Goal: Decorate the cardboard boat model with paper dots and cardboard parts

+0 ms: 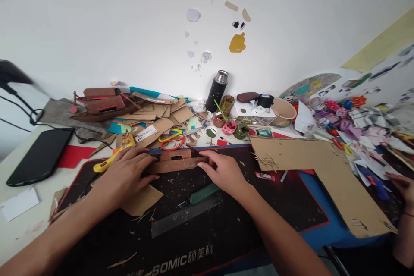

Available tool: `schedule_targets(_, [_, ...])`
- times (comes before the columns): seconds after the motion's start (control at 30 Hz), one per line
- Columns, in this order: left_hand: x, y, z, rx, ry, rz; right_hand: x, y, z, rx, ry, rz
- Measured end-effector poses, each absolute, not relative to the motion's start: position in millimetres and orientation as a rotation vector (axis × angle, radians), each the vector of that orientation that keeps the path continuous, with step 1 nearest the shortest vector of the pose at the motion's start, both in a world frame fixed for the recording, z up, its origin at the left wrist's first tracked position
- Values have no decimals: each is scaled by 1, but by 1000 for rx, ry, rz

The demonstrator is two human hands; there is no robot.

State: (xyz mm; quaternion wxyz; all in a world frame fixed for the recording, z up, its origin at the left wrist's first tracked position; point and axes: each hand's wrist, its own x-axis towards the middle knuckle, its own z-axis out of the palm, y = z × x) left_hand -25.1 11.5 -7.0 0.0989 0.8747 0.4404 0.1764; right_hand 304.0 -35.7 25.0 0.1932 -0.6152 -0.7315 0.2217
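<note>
Lower centre, a hand could skim the black desk mat point(239, 226), over a green-handled utility knife point(204, 194) and a transparent strip point(181, 221) (both lying flat). Mid-frame, the left hand point(131, 171) and right hand point(226, 173) block both ends of the brown strip point(174, 165) — beyond, paint jars point(229, 127) and a black thermos point(216, 91) obstruct.

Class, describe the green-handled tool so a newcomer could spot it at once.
Find the black mat lettered SOMIC, then the right hand above it. Just below that hand in view lies the tool, beside a clear strip. Its green handle distinguishes it from that flat, see-through neighbour.
</note>
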Motion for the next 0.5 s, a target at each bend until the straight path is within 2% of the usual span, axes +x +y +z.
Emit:
schedule_targets(0.2, [-32, 12, -4, 2584, 1263, 591, 343, -43, 27, -1769, -1826, 569])
schedule_targets(0.5, [-33, 10, 31, 2497, 1328, 962, 387, -54, 36, -2238, -2063, 293])
